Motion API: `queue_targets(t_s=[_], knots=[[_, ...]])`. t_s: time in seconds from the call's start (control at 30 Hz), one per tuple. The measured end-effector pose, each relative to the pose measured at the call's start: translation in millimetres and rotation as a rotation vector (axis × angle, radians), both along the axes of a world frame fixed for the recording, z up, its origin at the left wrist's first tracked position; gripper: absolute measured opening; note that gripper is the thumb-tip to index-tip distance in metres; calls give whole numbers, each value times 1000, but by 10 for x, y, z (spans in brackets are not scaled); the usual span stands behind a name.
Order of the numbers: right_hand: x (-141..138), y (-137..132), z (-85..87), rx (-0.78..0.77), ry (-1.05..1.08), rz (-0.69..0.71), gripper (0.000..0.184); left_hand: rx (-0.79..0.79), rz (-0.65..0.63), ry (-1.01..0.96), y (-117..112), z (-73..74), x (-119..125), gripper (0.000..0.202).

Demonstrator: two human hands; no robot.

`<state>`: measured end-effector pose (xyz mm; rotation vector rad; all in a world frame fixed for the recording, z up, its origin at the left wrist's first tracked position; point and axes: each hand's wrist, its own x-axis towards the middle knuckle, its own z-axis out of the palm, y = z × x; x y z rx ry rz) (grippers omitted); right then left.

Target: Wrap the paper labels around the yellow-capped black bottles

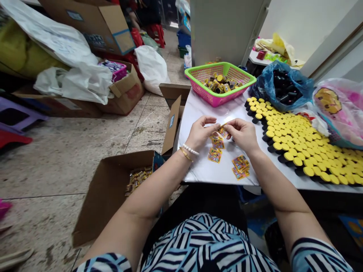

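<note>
Well, the right hand [241, 135] pinches a small printed label [223, 132] between thumb and forefinger, its other fingers pressed together behind them. The left hand [200, 132] sits just beside it, fingers curled and close together, their tips at the label, though whether they grip it cannot be told from this view. The label is held just above the table [202, 168]; a fingertip pinch at its edge is sound practice, as it should keep the thin piece flat and its print in sight. Directly below lie loose labels [217, 143], with a small stack [240, 166] by the right forearm. Left of the table, a cardboard box [107, 192] on the floor holds gold packets [138, 179]. Right of the hands, yellow caps [297, 147] stand in close rows. Farther off, a pink-and-green basket [224, 65] holds small yellow-and-black items [221, 84], and a blue bag [300, 85] holds black items [283, 85].
</note>
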<state>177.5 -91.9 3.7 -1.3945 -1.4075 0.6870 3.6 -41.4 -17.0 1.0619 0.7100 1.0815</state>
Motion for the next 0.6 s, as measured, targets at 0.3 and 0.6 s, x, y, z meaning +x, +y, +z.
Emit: queue_targets(t_s=[0.3, 0.6], knots=[[-42, -113, 42, -81, 57, 18, 52, -10, -146, -78, 19, 27, -42, 46], [-49, -94, 3, -76, 134, -67, 44, 238, 226, 96, -114, 108, -34, 34]])
